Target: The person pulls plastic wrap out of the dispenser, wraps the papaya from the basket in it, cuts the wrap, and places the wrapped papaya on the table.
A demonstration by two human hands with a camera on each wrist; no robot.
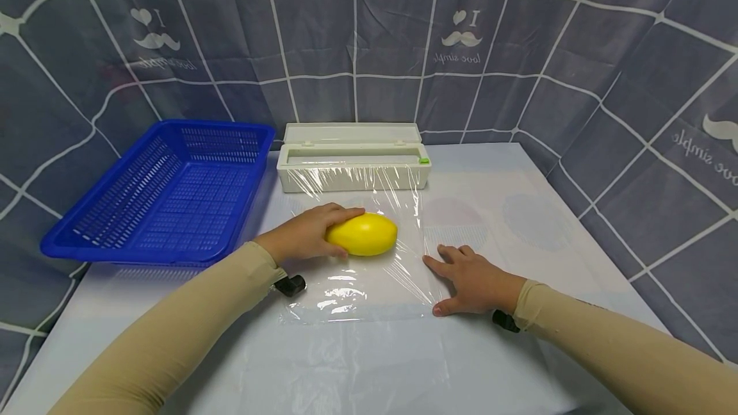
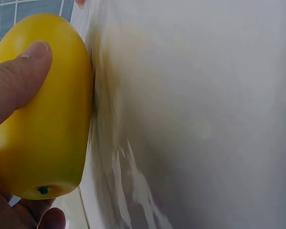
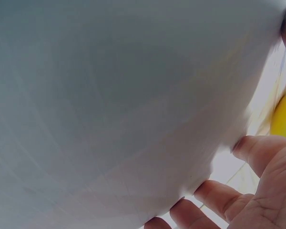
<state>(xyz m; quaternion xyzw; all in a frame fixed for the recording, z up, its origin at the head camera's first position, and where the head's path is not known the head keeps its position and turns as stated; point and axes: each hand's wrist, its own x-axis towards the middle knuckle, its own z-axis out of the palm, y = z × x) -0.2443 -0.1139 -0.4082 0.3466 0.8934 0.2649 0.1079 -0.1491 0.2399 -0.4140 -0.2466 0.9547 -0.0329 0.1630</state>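
The left hand [image 1: 305, 234] is curled round the yellow fruit-like object [image 1: 366, 235], with the thumb on the near side and the fingers on the far side, probably so that it does not roll. This object lies on its side over the clear film [image 1: 340, 303], a little in front of the box. The right hand [image 1: 473, 282] holds no object; its fingers are spread, and the tips touch down at the right edge of the film, seemingly to keep it flat. Whether they pinch some film, I cannot tell. The film comes from the white box [image 1: 353, 178], which has its lid [image 1: 353, 133] raised, perhaps to let the sheet run out. At left stands the blue basket [image 1: 198, 200], just beside the box. All rests on a white-covered table [image 1: 513, 175]; behind, a grey curtain [image 1: 392, 34] with white grid lines shows 3 moustache prints.
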